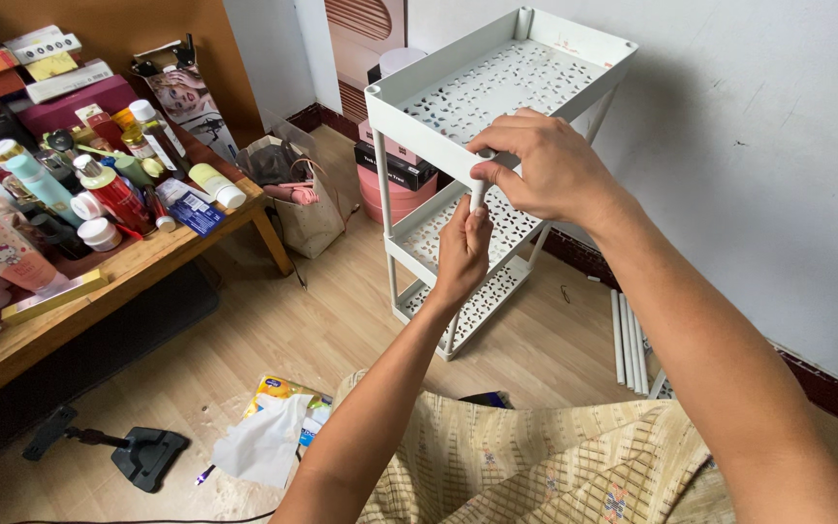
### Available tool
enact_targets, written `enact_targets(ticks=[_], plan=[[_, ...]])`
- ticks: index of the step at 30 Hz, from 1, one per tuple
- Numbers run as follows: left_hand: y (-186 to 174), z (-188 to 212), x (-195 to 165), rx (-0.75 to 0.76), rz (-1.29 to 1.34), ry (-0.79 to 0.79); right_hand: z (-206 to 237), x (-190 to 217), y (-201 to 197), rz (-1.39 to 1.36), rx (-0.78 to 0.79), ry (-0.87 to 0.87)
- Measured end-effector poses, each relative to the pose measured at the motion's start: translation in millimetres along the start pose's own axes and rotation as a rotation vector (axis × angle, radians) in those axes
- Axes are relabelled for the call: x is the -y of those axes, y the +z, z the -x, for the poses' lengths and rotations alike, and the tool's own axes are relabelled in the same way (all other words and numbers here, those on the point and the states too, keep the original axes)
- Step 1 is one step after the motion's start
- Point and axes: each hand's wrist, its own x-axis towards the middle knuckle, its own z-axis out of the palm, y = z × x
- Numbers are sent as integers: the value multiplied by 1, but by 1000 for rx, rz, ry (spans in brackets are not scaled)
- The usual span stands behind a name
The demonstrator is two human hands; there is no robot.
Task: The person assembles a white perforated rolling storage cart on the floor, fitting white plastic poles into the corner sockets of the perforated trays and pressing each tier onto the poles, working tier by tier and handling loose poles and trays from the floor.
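Wood-plank floor (322, 320), perforated white plastic rack (497, 87), hands gripping smooth round post (478, 189)

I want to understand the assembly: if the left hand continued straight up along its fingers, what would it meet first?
The left hand grips a white pole and points upward. It would probably first meet the right hand, holding the top tray edge, though depth is uncertain.

Two hands are in view — the left hand (462, 254) and the right hand (545, 167). One white rack (409, 107) stands on the floor with three perforated shelves. One wooden table (147, 260) carries too many bottles and jars to count. Four white tubes (628, 340) lie by the wall — possibly more, hidden. One black stand (143, 454), one crumpled tissue (264, 444), one paper bag (314, 218).
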Motion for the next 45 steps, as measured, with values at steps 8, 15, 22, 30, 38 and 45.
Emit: enact_targets(ticks=[8, 15, 22, 30, 38, 45], plan=[[0, 4, -1, 5, -45, 15, 17, 8, 11, 131, -99, -38], [-1, 7, -1, -30, -27, 32, 17, 14, 13, 145, -80, -10], [14, 8, 14, -188, 175, -21, 31, 10, 10, 56, -28, -51], [-29, -7, 46, -331, 76, 86, 93, -82, -39, 211, -392, 189], [-94, -49, 77, -251, 10, 98, 134, -138, -44, -313, -274, 665], [-136, -84, 99, -182, 180, -59, 123, -136, -17, -498, -153, 609]])
